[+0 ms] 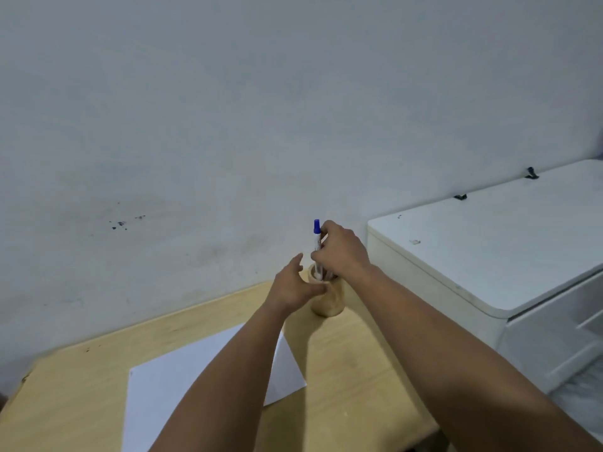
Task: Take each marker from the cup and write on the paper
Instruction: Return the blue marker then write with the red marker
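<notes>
A wooden cup (329, 301) stands near the far edge of the light wooden table (352, 360). My left hand (292, 287) wraps its side, thumb against the rim. My right hand (341, 249) is above the cup, fingers closed on a white marker with a blue cap (316, 238), which stands upright with its lower end still inside the cup. Other markers in the cup are mostly hidden behind my right hand. A white sheet of paper (182, 380) lies on the table nearer to me, partly covered by my left forearm.
A white cabinet (489, 243) with drawers stands right of the table, close to the cup. A pale wall (228, 125) runs directly behind the table's far edge.
</notes>
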A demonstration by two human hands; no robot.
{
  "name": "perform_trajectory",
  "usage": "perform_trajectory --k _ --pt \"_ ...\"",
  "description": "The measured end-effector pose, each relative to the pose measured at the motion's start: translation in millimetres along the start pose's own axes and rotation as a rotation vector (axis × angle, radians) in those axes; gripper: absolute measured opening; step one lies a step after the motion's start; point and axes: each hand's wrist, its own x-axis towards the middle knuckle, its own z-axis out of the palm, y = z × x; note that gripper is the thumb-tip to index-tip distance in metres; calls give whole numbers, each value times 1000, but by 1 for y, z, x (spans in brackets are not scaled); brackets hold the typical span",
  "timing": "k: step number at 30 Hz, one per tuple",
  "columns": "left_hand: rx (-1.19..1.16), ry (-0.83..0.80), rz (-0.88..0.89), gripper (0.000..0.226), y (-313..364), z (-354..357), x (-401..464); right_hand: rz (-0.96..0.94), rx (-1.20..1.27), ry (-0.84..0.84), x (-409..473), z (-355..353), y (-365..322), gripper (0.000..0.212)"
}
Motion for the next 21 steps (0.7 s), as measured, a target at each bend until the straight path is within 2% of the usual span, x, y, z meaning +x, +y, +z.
perform_trajectory --k 2,5,8,11,12,14,15,19,21 --pt "-25 -24 20 93 0 11 7 9 -5 -11 1 2 3 41" --pt "-31 -12 50 69 4 21 10 2 76 59 1 1 13 33" --pt "-4 34 76 61 4 25 11 76 129 159 0 0 25 40" --pt "-18 54 64 68 3 26 10 207 103 96 -3 2 36 52" --pt "-22 60 58 67 1 27 10 235 115 71 -5 5 39 45" --pt "-13 67 48 63 0 28 10 263 138 53 -9 8 42 15" --pt "-10 64 42 66 1 29 10 262 143 57 -10 9 43 16" --pt "-53 14 1 102 8 22 4 251 186 123 -10 -4 37 13" --pt "-56 6 9 106 11 13 -1 219 233 193 -7 -21 27 17"
